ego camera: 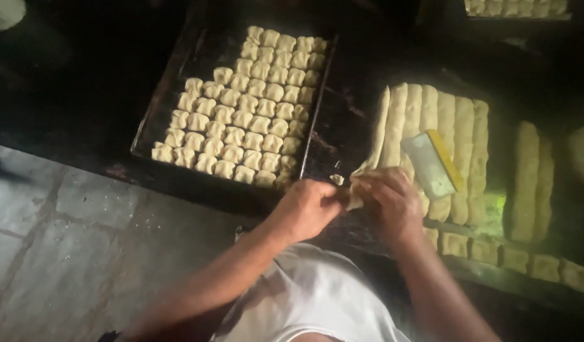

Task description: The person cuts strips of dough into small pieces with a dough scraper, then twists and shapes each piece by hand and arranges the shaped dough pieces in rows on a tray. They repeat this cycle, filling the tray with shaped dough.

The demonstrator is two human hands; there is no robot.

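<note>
- A dough scraper with a yellow handle lies on long pale dough logs, just right of the hands.
- The dark baking tray holds close rows of small dough pieces.
- Left hand and right hand pinch one soft dough strip between them, fingers closed on it, at the table edge.
</note>
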